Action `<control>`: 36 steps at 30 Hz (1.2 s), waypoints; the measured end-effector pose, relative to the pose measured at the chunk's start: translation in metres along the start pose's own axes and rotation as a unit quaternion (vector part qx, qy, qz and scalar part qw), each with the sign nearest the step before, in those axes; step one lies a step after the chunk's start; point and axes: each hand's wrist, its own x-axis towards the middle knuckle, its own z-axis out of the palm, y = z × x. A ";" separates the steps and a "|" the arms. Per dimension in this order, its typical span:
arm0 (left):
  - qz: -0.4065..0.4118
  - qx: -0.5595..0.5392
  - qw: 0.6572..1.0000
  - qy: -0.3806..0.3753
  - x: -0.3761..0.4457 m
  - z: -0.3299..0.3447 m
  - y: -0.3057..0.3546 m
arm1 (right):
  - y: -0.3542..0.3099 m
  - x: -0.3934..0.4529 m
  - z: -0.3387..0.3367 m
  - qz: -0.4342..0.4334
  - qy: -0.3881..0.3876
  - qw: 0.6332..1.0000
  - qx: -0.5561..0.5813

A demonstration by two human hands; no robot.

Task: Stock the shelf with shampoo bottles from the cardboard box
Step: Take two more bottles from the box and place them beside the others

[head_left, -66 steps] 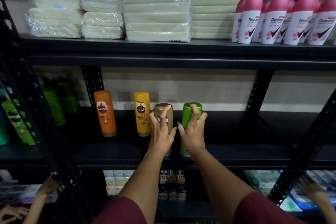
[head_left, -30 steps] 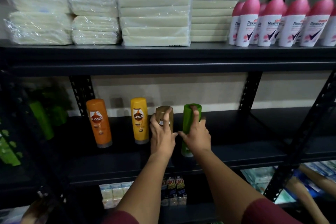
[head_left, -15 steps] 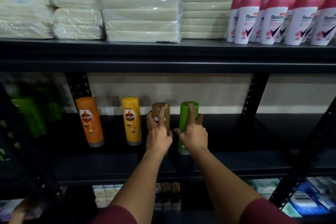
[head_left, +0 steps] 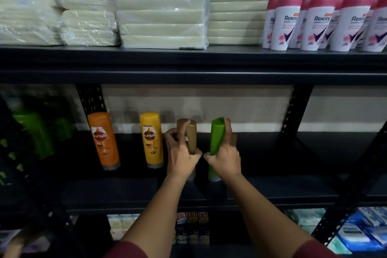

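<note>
On the dark middle shelf [head_left: 272, 186] stand an orange shampoo bottle [head_left: 104, 141] and a yellow shampoo bottle [head_left: 151, 139], both upright on their caps. To their right, my left hand [head_left: 181, 155] grips a brown shampoo bottle [head_left: 189, 136] that stands on the shelf. My right hand [head_left: 225, 155] grips a green shampoo bottle [head_left: 216, 138], tilted slightly, its cap end on the shelf. The two hands nearly touch. The cardboard box is not in view.
The upper shelf holds wrapped cream-coloured packs [head_left: 161, 6] and pink-capped deodorant bottles [head_left: 318, 19]. Green bottles [head_left: 37, 132] stand at the far left of the middle shelf. Below are small boxes [head_left: 192, 228] and blue packets [head_left: 364, 230]. A black upright [head_left: 295, 109] rises behind the shelf's bare right part.
Both hands stay on the brown and green bottles. The view has shifted slightly, and the green bottle now leans a little more to the right at its top.
</note>
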 end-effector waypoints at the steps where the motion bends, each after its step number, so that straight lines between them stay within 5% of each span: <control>1: -0.006 -0.021 1.000 -0.008 -0.001 -0.002 0.000 | 0.000 0.000 0.000 0.004 0.007 1.000 0.010; 11: -0.061 -0.143 0.985 -0.073 -0.008 -0.006 0.003 | 0.003 0.002 0.003 0.002 0.010 0.993 0.116; 18: -0.057 -0.091 0.994 0.023 -0.007 -0.002 -0.005 | 0.005 -0.001 0.001 0.059 0.059 0.996 0.030; 36: -0.099 -0.205 0.973 -0.050 -0.001 -0.009 -0.026 | 0.030 0.008 -0.003 0.072 -0.022 0.978 0.193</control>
